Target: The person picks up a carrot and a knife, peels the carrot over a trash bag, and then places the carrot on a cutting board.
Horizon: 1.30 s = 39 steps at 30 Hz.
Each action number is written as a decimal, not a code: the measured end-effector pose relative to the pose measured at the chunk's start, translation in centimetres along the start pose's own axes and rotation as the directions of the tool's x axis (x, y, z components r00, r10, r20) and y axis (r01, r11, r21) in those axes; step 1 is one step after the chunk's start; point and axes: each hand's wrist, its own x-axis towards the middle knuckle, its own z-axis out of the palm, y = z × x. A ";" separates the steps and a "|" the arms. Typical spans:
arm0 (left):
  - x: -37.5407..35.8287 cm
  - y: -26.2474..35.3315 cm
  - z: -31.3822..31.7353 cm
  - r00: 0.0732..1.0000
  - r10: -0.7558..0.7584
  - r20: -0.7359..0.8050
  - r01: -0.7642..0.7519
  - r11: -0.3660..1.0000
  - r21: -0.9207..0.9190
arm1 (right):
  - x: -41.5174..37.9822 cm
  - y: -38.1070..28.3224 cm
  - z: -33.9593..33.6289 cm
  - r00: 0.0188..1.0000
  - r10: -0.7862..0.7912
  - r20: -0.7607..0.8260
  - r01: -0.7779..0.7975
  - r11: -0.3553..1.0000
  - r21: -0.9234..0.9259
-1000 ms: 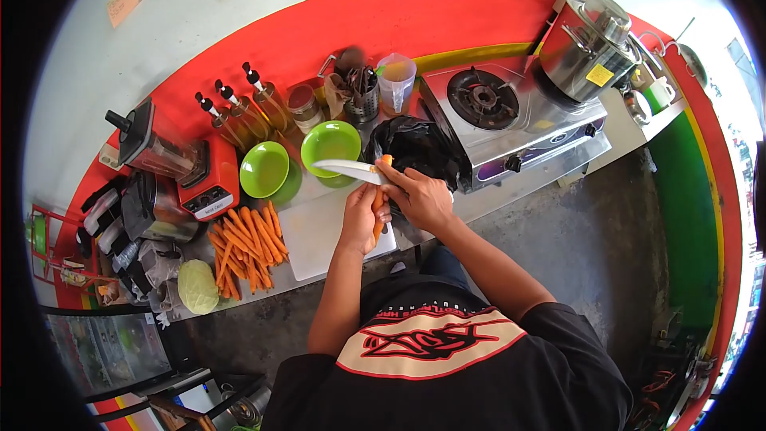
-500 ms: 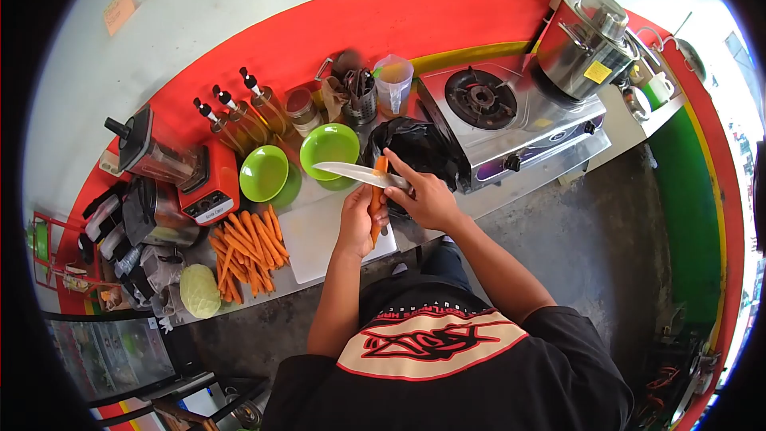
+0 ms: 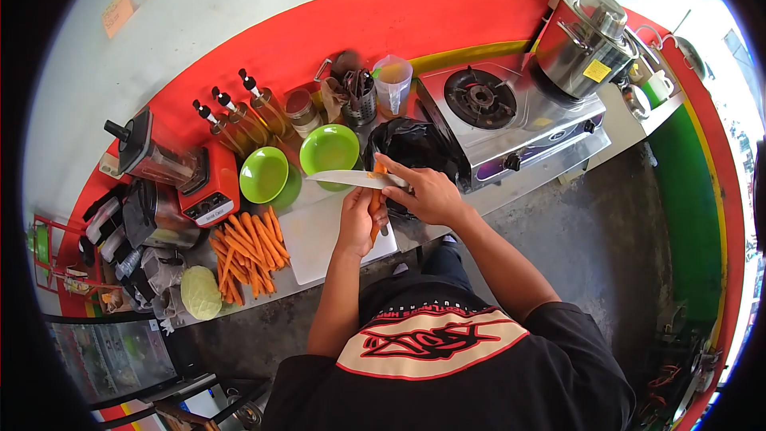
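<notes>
My left hand is closed around a carrot, which stands lengthwise between my hands. In my right hand is a knife, its blade pointing left and lying across the upper part of the carrot. My right index finger reaches to the carrot's top end. Just beyond the blade are a green bowl and a black plastic bag. A white cutting board lies left of my left hand, with a pile of carrots beside it.
A second green bowl stands near a red blender. Oil bottles, a jar and a utensil holder line the wall. A cabbage lies at the counter's left. On the right are a gas stove and a large pot.
The knife has moved slightly down along the carrot and a little to the left, together with my right hand. My left hand has barely moved.
</notes>
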 end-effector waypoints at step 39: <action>0.0 0.1 -0.6 0.998 -0.058 -0.005 0.057 0.988 -0.145 | 0.4 6.8 6.4 0.890 0.450 -0.079 -0.273 0.663 0.697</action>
